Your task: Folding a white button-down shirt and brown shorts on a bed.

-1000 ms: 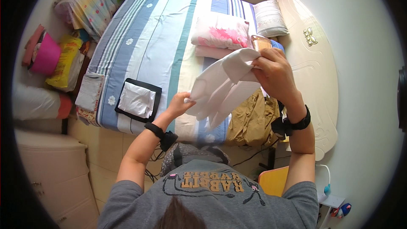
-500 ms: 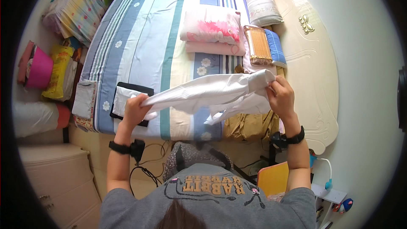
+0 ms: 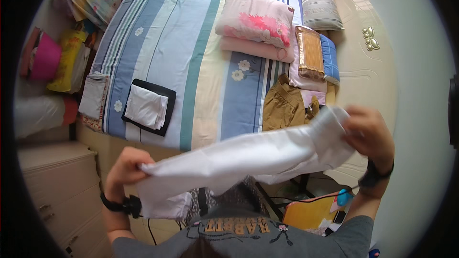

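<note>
A long white garment is stretched between my two hands, in front of my body and over the near edge of the bed. My left hand is closed on its left end, where some cloth hangs down. At the other end my right hand, smeared by motion, grips it beside a wider band. Whether it is a shirt or trousers I cannot make out. Beyond my left hand, a folded white cloth lies on a flat black square. Crumpled brown trousers lie on the bed beyond the garment's right part.
The striped bed carries a folded pink quilt, a grey pillow, and a woven brown pillow by the cream headboard. Folded grey cloth lies at the left edge. A pale drawer cabinet stands at left.
Both hands have drawn the white garment back towards my body and moved farther apart. The view has shifted, and the black square and brown trousers are now less covered.
</note>
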`<control>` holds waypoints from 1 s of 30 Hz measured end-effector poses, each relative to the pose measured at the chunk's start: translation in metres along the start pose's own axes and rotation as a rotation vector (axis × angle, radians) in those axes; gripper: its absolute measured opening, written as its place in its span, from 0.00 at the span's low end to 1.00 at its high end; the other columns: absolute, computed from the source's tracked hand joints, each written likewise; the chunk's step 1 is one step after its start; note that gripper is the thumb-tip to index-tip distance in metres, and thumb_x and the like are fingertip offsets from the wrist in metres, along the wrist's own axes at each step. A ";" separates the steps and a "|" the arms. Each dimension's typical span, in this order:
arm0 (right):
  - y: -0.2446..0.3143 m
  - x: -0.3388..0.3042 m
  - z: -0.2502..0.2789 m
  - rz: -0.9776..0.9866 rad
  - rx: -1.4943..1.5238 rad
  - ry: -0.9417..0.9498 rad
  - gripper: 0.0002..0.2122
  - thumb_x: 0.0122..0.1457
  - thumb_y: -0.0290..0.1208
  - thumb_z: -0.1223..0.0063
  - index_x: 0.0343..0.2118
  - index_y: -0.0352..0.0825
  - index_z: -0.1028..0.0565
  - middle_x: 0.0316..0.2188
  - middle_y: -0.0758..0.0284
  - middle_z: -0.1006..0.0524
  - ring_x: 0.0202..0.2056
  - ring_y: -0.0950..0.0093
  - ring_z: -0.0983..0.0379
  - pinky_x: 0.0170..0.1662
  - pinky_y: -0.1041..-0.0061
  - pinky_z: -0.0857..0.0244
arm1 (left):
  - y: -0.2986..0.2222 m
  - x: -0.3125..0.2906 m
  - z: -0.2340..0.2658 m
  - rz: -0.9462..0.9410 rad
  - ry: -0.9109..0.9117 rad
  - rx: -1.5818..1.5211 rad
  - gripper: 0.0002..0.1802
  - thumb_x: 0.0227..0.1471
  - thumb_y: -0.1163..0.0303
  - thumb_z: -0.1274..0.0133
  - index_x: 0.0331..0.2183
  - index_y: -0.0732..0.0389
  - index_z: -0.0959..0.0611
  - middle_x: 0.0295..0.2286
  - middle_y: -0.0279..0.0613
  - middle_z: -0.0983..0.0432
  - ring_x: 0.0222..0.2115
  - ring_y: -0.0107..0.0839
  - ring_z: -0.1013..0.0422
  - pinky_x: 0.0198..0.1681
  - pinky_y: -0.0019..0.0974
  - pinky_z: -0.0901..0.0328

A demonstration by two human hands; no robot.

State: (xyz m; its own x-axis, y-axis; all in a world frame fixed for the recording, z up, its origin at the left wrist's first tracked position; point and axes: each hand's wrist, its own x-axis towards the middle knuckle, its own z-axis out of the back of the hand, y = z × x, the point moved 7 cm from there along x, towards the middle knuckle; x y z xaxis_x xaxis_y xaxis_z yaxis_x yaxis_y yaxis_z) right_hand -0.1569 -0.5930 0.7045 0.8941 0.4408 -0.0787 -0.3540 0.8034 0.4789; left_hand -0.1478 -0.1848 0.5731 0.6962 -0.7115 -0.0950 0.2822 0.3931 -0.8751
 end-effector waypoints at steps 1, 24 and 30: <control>-0.019 0.031 -0.012 0.073 -0.107 0.065 0.07 0.35 0.23 0.45 0.17 0.35 0.33 0.20 0.64 0.34 0.23 0.63 0.34 0.24 0.68 0.39 | 0.023 0.015 0.009 0.119 0.000 0.047 0.06 0.32 0.77 0.41 0.18 0.63 0.23 0.15 0.40 0.29 0.16 0.32 0.31 0.20 0.29 0.38; -0.322 -0.086 -0.589 -1.015 0.594 -0.584 0.11 0.49 0.20 0.52 0.38 0.29 0.31 0.33 0.64 0.27 0.34 0.75 0.31 0.39 0.78 0.36 | 0.491 0.002 -0.228 0.764 -0.368 -0.170 0.20 0.50 0.77 0.52 0.47 0.65 0.31 0.40 0.43 0.29 0.39 0.28 0.32 0.41 0.30 0.36; -0.255 -0.174 -0.677 -1.354 0.784 -0.564 0.19 0.43 0.25 0.43 0.41 0.29 0.31 0.30 0.66 0.27 0.31 0.75 0.31 0.37 0.77 0.36 | 0.530 -0.021 -0.271 0.916 -0.564 -0.399 0.19 0.51 0.69 0.50 0.45 0.66 0.29 0.38 0.39 0.29 0.36 0.24 0.34 0.40 0.27 0.39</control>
State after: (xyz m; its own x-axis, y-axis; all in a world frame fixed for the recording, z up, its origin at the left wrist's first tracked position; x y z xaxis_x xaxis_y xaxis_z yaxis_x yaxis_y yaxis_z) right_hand -0.4083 -0.6036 0.0038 0.4610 -0.6925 -0.5549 0.7683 -0.0014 0.6400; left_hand -0.1915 -0.1194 -0.0176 0.7577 0.1483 -0.6355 -0.6419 0.3447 -0.6849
